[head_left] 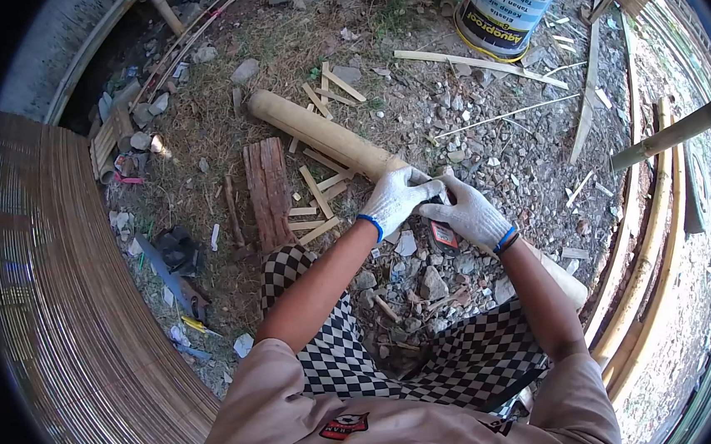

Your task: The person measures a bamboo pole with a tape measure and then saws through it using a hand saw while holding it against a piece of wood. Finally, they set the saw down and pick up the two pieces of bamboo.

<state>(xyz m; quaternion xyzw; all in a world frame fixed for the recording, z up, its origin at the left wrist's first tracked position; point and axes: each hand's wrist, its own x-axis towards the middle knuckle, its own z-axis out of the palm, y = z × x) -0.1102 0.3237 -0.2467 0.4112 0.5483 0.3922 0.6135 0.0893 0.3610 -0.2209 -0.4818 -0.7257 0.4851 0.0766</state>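
A thick bamboo pole (323,133) lies slantwise across the ground in front of my knees, and both gloved hands are at its middle. My left hand (397,200), in a white knit glove with a blue cuff, is closed at the pole with its fingertips pinched; what they hold is hidden. Close beside it, my right hand (474,215) has its thumb and fingers closed on the upper end of a black tape measure (443,236) with a red label. The fingertips of both hands nearly meet. Beyond my right forearm the pole's other end (567,280) shows.
A rough wood block (268,187) and several short bamboo strips (315,190) lie left of the pole. A handsaw (163,270) rests farther left. A paint bucket (507,5) stands at the back right. Long bamboo poles (646,249) line the right side, with gravel (491,140) between.
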